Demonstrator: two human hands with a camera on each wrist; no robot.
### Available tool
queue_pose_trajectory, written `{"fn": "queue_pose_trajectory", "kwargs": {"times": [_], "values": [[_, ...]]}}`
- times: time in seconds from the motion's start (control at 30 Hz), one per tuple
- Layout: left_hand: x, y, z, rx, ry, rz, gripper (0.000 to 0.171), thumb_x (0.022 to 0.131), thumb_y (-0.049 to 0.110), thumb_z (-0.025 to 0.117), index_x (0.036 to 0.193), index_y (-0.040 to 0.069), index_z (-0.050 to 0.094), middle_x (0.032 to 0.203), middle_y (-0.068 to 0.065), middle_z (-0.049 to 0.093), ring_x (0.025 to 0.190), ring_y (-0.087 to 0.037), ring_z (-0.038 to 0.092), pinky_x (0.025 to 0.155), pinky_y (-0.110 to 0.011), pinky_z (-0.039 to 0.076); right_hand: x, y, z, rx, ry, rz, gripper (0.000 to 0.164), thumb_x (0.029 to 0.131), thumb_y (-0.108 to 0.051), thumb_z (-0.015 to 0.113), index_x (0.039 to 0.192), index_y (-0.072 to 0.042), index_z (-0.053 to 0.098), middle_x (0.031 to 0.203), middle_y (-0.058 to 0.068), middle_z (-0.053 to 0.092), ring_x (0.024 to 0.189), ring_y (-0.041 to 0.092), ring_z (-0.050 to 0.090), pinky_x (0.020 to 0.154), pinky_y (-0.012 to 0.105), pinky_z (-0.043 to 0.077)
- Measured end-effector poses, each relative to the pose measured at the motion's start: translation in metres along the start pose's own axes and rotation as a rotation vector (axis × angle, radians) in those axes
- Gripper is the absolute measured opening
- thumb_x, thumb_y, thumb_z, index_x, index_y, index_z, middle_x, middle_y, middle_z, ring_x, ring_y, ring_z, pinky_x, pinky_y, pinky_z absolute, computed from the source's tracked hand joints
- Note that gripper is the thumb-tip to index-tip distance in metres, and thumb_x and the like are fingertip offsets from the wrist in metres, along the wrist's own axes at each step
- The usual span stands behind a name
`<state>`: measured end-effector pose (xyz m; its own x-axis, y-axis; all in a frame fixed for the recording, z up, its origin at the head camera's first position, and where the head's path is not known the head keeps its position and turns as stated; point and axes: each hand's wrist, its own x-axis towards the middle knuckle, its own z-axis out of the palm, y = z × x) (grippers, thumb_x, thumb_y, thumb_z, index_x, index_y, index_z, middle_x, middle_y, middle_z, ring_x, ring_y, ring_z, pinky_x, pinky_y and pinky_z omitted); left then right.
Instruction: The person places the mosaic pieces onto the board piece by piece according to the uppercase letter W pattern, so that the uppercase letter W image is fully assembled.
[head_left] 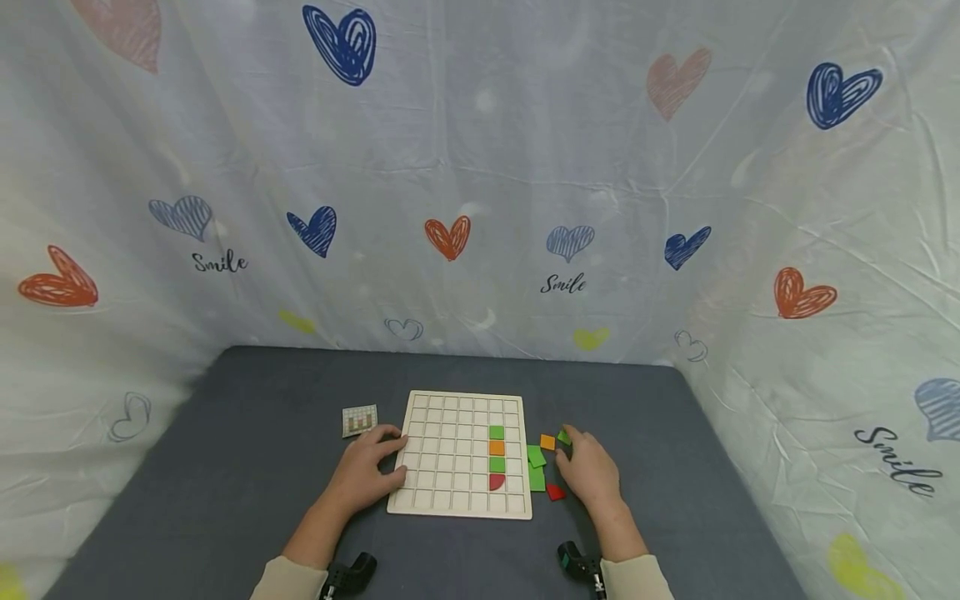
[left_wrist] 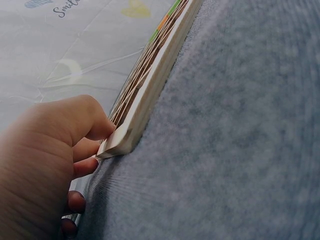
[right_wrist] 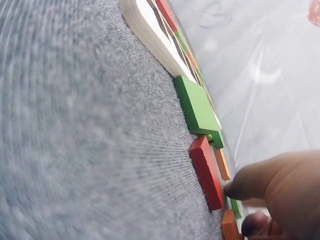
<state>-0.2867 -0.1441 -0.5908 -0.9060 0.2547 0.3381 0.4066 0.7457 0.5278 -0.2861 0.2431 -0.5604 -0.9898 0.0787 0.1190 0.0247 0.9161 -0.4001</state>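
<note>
A pale wooden grid board [head_left: 450,504] lies flat on the table. My left hand [head_left: 365,468] rests at its left edge, thumb and fingertips spread along the rim; in the left wrist view the thumb touches the frame near a corner. One column of the board holds two green tiles, an orange tile [head_left: 497,447] and a red quarter-round piece [head_left: 497,482]. Right of the board, my right hand [head_left: 591,471] hovers low over loose tiles. Its index fingertip is at a small green tile [head_left: 563,437], the thumb apart from it. The palm hides part of this spot.
Beside the board's right edge lie green tiles [head_left: 536,479], an orange tile [head_left: 547,442] and a red tile [head_left: 555,492]. Another orange block [right_wrist: 230,225] shows near the right fingers. A small pattern card [head_left: 359,420] lies left of the board. Heart-print curtains [head_left: 480,167] surround the grey table.
</note>
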Motion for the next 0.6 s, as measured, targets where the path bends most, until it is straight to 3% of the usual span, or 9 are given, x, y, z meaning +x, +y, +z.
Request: {"fn": "queue_pose_trajectory", "kwargs": {"times": [0.2,0.33,0.6], "values": [[-0.0003,0.0001,0.0003,-0.004,0.013,0.016,0.046,0.088,0.022,0.078,0.131,0.006,0.075,0.131,-0.010,0.065,0.123,-0.036,0.062,0.102,-0.063,0.049,-0.0001,0.0030,-0.0011,0.014,0.024,0.070,0.048,0.095,-0.018,0.073,0.137,0.006,0.066,0.114,0.027,0.070,0.075,0.030,0.067,0.058,0.044,0.056],[-0.0008,0.0012,-0.0002,-0.004,0.029,0.031,0.045,0.087,0.020,0.079,0.130,0.006,0.076,0.129,-0.010,0.065,0.121,-0.036,0.062,0.099,-0.063,0.050,0.0003,0.0041,-0.0023,0.012,0.030,0.079,0.046,0.095,-0.019,0.074,0.134,0.005,0.068,0.113,0.025,0.071,0.082,0.033,0.069,0.063,0.047,0.058],[-0.0005,0.0034,-0.0016,-0.007,0.016,0.000,0.045,0.088,0.020,0.078,0.131,0.007,0.076,0.131,-0.009,0.065,0.124,-0.036,0.062,0.101,-0.062,0.050,-0.0001,0.0057,-0.0027,0.012,0.051,0.086,0.040,0.096,-0.019,0.075,0.130,0.001,0.072,0.115,0.025,0.072,0.086,0.036,0.071,0.065,0.049,0.059]]}}
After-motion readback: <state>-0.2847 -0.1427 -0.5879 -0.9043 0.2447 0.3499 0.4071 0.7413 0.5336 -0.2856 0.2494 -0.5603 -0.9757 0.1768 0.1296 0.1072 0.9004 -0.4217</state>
